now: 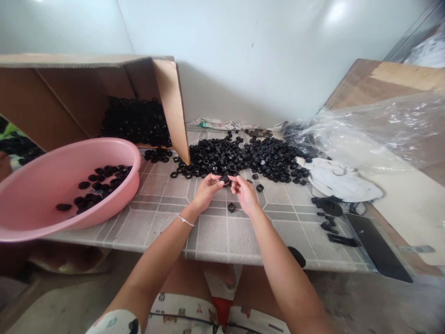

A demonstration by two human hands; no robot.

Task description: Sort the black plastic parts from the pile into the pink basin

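Note:
Between my two hands, at the near edge of a heap of black plastic rings [219, 155], is a small black ring-shaped part [225, 179]. My left hand [207, 189] pinches it between thumb and fingers. From the other side, my right hand [244, 192] has its fingers closed on the same part. One loose black ring [231, 207] lies on the cloth just below my hands, and another [259, 188] rests to the right. My fingertips partly hide the held part.
A pink basin [125, 197] with black parts stands at the left, overhanging the table edge. Behind it a cardboard box [170, 102] lies on its side, holding many rings. To the right are a white cloth [342, 181], clear plastic sheeting [375, 125] and a dark flat phone-like object [378, 248].

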